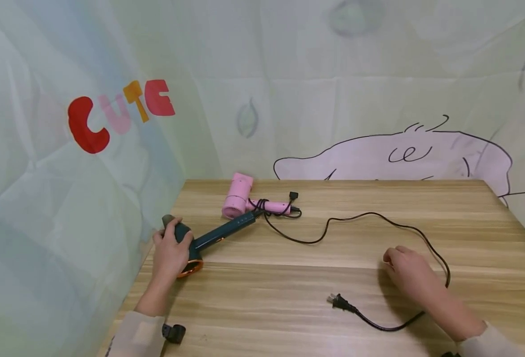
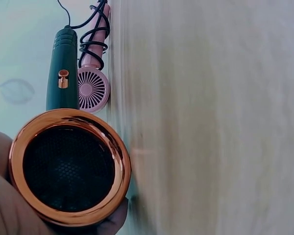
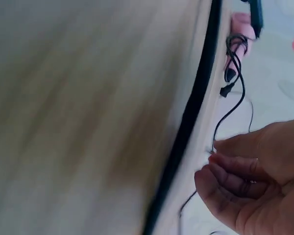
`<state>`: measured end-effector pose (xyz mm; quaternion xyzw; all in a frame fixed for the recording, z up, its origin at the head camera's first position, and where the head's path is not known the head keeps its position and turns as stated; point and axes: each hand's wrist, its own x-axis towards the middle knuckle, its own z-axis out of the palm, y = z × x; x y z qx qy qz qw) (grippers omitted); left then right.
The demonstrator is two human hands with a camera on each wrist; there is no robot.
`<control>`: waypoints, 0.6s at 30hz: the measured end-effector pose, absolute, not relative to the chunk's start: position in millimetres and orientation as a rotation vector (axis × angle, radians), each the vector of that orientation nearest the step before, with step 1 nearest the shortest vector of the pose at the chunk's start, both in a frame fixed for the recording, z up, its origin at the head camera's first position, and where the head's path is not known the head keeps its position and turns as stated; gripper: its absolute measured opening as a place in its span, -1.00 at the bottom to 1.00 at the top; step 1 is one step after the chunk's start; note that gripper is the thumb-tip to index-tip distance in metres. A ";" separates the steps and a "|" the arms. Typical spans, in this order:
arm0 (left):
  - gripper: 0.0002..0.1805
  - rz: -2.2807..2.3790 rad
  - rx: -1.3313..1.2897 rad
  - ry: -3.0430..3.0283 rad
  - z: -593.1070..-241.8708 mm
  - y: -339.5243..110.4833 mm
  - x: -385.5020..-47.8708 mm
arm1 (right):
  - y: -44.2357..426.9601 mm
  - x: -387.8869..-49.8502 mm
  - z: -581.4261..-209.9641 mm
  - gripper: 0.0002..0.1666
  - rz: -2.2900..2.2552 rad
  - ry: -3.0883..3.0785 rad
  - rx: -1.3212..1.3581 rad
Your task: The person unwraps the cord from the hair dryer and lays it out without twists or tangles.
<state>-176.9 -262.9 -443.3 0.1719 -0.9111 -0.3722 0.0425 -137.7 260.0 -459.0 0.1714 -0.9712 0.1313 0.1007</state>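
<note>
A dark green hair dryer (image 1: pixel 227 231) with a copper-coloured rim (image 2: pixel 121 156) lies at the left of the wooden table. My left hand (image 1: pixel 169 252) grips its head, fingers over the top; in the left wrist view its handle (image 2: pixel 62 73) points away. From the handle end a black power cord (image 1: pixel 370 213) curves across to the right, ending in a two-pin plug (image 1: pixel 344 303) near the front. Over the right side, inside the cord's bend, my right hand (image 1: pixel 409 274) hovers with fingers loosely curled and nothing seen held. The cord passes close behind those fingers in the right wrist view.
Behind the green dryer lies a pink hair dryer (image 1: pixel 238 192), its own black cord wound round the handle. Printed fabric (image 1: pixel 227 99) stands along the table's left and back edges. A small black device (image 1: pixel 174 333) sits at the left cuff.
</note>
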 end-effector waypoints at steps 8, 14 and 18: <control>-0.31 -1.136 0.529 -2.805 -444.4 -263.2 -177.8 | 219.2 -108.7 -451.2 -0.81 0.594 -3.029 0.710; -0.30 -1.144 0.528 -2.838 -443.1 -261.7 -178.0 | 200.1 -99.6 -455.8 -0.78 0.577 -3.020 0.929; -0.30 -1.120 0.514 -2.879 -440.4 -259.5 -178.0 | 189.5 -101.2 -457.6 -0.77 0.533 -2.956 1.061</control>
